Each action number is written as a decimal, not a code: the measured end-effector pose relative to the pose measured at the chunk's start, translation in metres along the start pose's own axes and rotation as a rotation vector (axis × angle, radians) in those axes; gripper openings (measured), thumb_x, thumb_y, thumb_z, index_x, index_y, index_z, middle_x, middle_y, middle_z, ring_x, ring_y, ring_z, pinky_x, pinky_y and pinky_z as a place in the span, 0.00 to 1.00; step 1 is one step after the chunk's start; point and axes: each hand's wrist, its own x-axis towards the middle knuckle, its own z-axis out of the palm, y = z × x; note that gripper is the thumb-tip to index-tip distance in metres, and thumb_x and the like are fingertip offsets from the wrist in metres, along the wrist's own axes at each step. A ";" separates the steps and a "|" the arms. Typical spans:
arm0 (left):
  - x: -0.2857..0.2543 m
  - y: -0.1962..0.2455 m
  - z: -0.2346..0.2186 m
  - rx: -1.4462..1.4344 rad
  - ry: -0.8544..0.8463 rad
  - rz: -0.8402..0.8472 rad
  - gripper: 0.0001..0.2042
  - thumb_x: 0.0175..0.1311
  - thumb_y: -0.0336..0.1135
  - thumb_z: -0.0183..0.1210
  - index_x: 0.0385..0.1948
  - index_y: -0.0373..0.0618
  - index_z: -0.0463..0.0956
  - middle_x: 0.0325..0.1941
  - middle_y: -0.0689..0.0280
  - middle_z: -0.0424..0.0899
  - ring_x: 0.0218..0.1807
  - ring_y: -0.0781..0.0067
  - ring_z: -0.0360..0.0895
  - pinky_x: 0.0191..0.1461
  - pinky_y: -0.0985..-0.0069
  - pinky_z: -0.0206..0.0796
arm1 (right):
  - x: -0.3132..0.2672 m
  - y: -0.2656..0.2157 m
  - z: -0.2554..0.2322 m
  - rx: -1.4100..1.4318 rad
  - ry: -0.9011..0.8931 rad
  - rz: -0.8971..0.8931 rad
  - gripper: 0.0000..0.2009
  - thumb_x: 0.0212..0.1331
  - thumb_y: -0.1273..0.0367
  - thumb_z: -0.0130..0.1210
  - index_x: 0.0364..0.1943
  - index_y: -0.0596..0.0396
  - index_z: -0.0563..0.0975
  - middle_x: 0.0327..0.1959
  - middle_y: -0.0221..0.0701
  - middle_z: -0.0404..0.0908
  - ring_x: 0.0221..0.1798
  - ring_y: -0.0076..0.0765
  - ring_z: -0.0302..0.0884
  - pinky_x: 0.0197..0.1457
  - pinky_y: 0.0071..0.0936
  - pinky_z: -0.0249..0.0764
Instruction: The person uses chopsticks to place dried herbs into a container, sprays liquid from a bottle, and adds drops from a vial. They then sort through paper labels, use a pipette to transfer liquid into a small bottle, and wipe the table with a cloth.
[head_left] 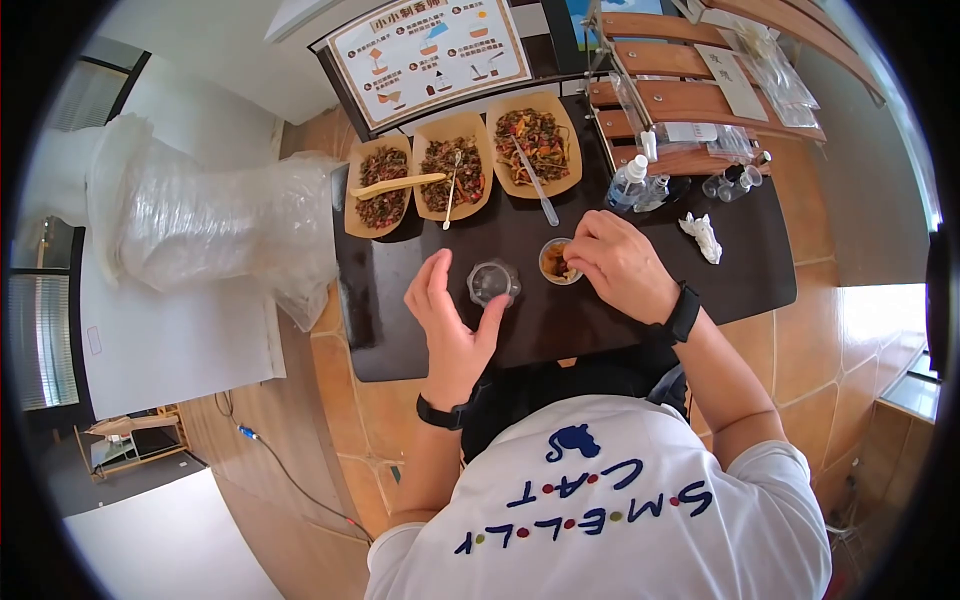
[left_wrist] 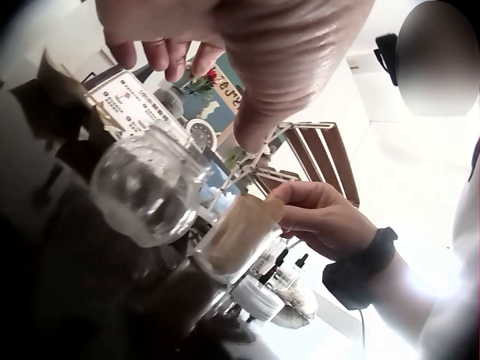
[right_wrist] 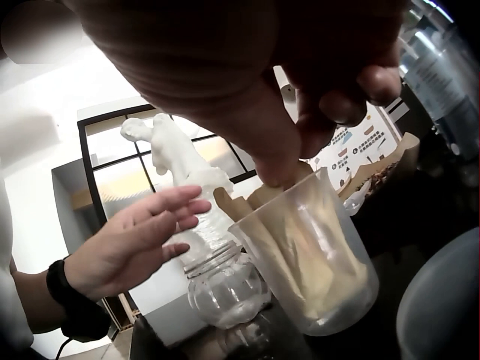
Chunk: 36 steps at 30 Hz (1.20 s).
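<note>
My left hand (head_left: 450, 335) is beside a clear, round glass jar (head_left: 493, 284), fingers apart and holding nothing. To the right of the jar stands a clear cup (right_wrist: 356, 296) with brown paper (right_wrist: 304, 259) lining it and dark bits (head_left: 558, 262) inside. At the cup's rim, my right hand (head_left: 625, 265) pinches the paper between thumb and fingers. The right wrist view shows the thumb at the paper's top edge, while the palm hides part of the fingers. In the left wrist view the jar (left_wrist: 146, 187) stands apart from the cup.
Three paper trays (head_left: 460, 215) of dried mix line the table's back, with a wooden scoop (head_left: 400, 185), a small spoon (head_left: 452, 195) and a pipette (head_left: 537, 185) on them. Bottles (head_left: 628, 185), a crumpled tissue (head_left: 703, 238) and a slatted wooden rack (head_left: 690, 100) are at the right.
</note>
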 end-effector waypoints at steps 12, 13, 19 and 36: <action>0.029 0.028 0.026 -0.005 -0.310 0.190 0.21 0.57 0.31 0.70 0.53 0.39 0.76 0.38 0.60 0.76 0.41 0.56 0.71 0.47 0.64 0.67 | -0.006 -0.002 0.000 -0.016 0.080 0.010 0.06 0.53 0.78 0.62 0.34 0.53 0.80 0.38 0.33 0.75 0.43 0.43 0.77 0.47 0.38 0.74; 0.030 0.026 0.028 0.002 -0.317 0.193 0.20 0.57 0.31 0.69 0.51 0.39 0.77 0.37 0.60 0.77 0.41 0.56 0.71 0.46 0.64 0.67 | -0.006 -0.002 0.001 -0.009 0.087 0.010 0.06 0.53 0.78 0.61 0.34 0.53 0.80 0.38 0.33 0.75 0.42 0.44 0.78 0.46 0.38 0.75; 0.036 0.025 0.034 -0.015 -0.316 0.186 0.12 0.57 0.27 0.68 0.43 0.43 0.80 0.36 0.62 0.80 0.40 0.55 0.74 0.44 0.63 0.67 | -0.004 -0.001 0.004 0.072 0.070 0.054 0.04 0.57 0.78 0.59 0.35 0.55 0.78 0.37 0.35 0.76 0.41 0.47 0.78 0.44 0.39 0.76; 0.036 0.034 0.039 -0.293 -0.285 0.049 0.08 0.61 0.19 0.63 0.40 0.37 0.77 0.41 0.59 0.83 0.37 0.63 0.84 0.40 0.73 0.77 | 0.004 -0.013 -0.005 0.237 0.105 0.074 0.06 0.60 0.79 0.57 0.40 0.58 0.77 0.35 0.39 0.78 0.37 0.52 0.79 0.39 0.38 0.75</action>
